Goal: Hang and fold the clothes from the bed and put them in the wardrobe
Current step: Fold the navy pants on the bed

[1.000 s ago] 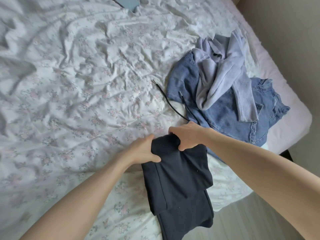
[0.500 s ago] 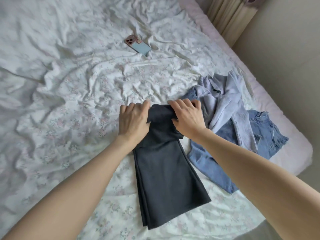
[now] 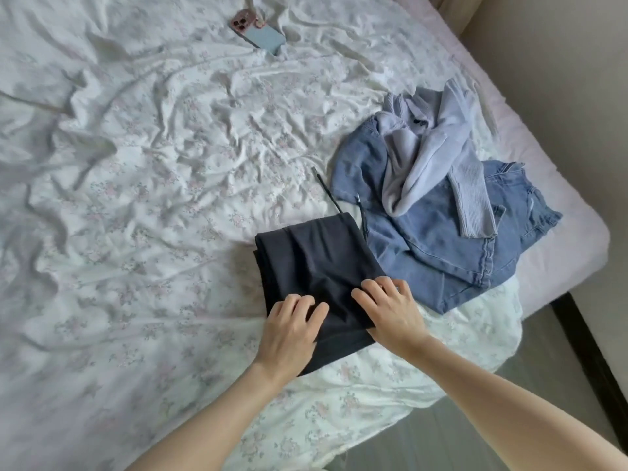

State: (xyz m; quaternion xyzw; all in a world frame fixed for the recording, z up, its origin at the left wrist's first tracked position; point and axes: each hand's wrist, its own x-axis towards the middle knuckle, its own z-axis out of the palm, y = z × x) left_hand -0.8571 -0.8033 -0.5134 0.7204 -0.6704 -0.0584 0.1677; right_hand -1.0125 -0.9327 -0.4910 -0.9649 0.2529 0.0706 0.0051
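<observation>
We see folded dark trousers (image 3: 316, 266) lying on the flowered bed sheet (image 3: 153, 198), near the bed's right edge. Our left hand (image 3: 292, 333) and right hand (image 3: 390, 309) press on the near end, fingers fairly straight and spread; whether the fingertips pinch any cloth we cannot tell. Two drawstrings (image 3: 329, 193) poke out at the far end. Just beside lie jeans (image 3: 441, 246) with a lilac sweater (image 3: 431, 154) on top. A phone (image 3: 258, 34) rests farther up.

Open sheet (image 3: 142, 205) left of dark trousers (image 3: 316, 263); jeans pile (image 3: 441, 239) crowding right.
</observation>
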